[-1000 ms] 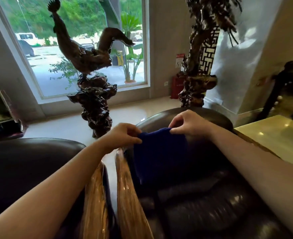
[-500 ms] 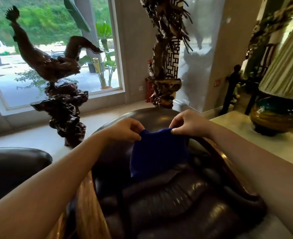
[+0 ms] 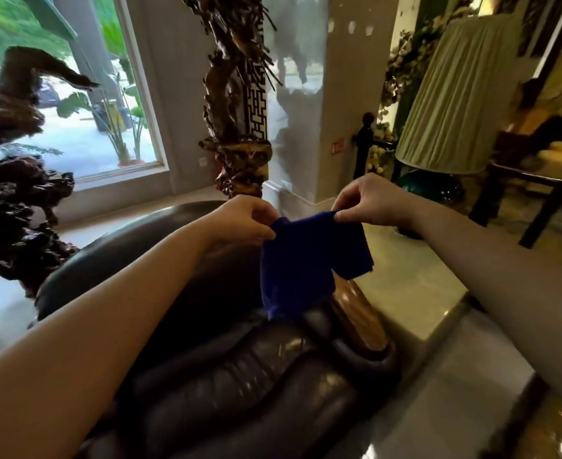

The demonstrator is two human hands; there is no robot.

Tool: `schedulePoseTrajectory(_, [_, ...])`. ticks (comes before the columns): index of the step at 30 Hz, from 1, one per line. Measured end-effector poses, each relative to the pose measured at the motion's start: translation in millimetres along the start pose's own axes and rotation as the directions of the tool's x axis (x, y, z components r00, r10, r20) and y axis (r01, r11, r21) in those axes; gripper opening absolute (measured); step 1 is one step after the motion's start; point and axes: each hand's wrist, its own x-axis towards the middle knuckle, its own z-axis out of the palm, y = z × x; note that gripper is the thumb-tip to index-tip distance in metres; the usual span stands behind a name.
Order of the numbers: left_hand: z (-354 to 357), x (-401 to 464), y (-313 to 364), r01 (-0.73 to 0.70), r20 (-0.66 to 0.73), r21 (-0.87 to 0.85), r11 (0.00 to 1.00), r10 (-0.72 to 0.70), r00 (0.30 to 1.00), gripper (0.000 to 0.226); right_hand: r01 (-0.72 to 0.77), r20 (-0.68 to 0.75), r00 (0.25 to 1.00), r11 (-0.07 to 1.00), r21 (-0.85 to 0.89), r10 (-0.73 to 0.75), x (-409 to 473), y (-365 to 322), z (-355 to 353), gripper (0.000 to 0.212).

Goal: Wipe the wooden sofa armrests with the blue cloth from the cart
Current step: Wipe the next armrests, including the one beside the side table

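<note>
The blue cloth (image 3: 303, 263) hangs in the air over the dark leather sofa chair (image 3: 226, 376). My left hand (image 3: 245, 220) pinches its upper left corner and my right hand (image 3: 369, 202) pinches its upper right corner. The cloth's lower edge drapes just above the glossy wooden armrest (image 3: 355, 313) on the chair's right side. The armrest's far end is hidden behind the cloth.
A pale stone side table (image 3: 415, 283) stands right of the chair with a pleated-shade lamp (image 3: 455, 104) on it. Dark carved wood sculptures stand at the left (image 3: 11, 200) and behind the chair (image 3: 240, 120). A black wooden table (image 3: 531, 190) stands at far right.
The view has swung to the right. Both hands have lifted the cloth and carried it right, from over the seat back to above the right armrest.
</note>
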Motion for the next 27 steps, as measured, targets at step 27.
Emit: schedulePoseTrajectory(27, [170.7,302.1,-25.8,0.212,-0.065,-0.117,0.970,-0.220,0.973,0.024,-0.104,0.197,0.974,0.994,-0.033,0.108,127.4,334.3,-71.6,0.008])
